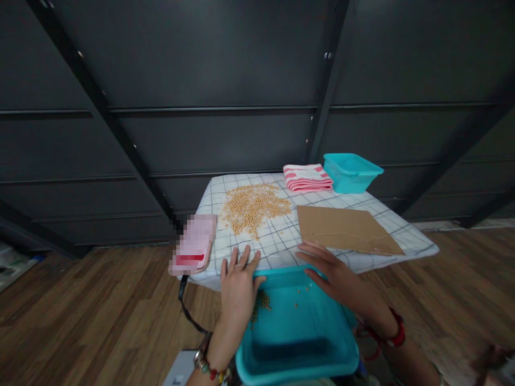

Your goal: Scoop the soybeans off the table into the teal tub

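A teal plastic basin (298,343) is held at the near edge of a small table covered by a white checked cloth (277,238); a few yellow beans lie inside it. My left hand (238,281) rests on the basin's far left rim, fingers stretched onto the cloth. My right hand (332,271) lies over the far right rim with fingers extended, near a brown cardboard sheet (346,229). A heap of yellow beans (253,206) is spread on the cloth beyond my left hand.
A folded pink-striped towel (306,177) and a second teal basin (351,171) sit at the table's far side. A pink blurred object (194,244) with a black strap hangs off the left edge. Dark wall panels behind, wooden floor around.
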`<state>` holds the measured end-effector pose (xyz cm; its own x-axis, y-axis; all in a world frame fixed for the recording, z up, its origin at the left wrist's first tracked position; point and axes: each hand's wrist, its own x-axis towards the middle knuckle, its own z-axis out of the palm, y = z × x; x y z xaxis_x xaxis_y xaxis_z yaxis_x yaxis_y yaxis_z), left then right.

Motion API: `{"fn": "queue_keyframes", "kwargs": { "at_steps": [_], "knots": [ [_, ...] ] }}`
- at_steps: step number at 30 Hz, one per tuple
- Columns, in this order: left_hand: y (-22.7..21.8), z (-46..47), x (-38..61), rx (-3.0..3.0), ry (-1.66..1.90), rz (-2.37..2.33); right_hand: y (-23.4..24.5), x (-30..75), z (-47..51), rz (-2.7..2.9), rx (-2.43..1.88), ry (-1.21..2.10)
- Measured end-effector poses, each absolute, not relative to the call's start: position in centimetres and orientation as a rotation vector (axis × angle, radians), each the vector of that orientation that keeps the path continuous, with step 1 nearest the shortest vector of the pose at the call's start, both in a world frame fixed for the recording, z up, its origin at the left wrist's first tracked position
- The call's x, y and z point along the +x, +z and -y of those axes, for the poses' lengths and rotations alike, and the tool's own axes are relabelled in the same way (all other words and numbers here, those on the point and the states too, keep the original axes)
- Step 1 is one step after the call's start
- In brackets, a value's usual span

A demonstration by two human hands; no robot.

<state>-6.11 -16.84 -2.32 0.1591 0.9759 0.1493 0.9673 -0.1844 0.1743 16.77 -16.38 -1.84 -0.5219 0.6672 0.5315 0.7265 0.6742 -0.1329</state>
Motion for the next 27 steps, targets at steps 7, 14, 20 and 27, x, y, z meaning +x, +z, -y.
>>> {"fn": "queue_keyframes", "kwargs": {
  "at_steps": [7, 14, 20, 27],
  "knots": [
    [-2.7, 16.7, -6.2, 2.376, 0.371, -1.983, -2.0, 23.8, 11.5, 2.348, -1.424, -0.417],
    [-2.5, 16.8, -6.1, 2.356, 0.376, -1.999, -0.5, 26.1, 11.6, 2.725, -1.439, -0.392],
    [-2.8, 16.7, -6.2, 2.399, 0.398, -2.002, 1.7, 24.4, 12.6, 2.832, -1.48, -0.614],
    [-2.9, 16.8, -6.2, 2.389, 0.433, -2.002, 1.4, 22.6, 15.7, 2.673, -1.209, -0.404]
  ]
}}
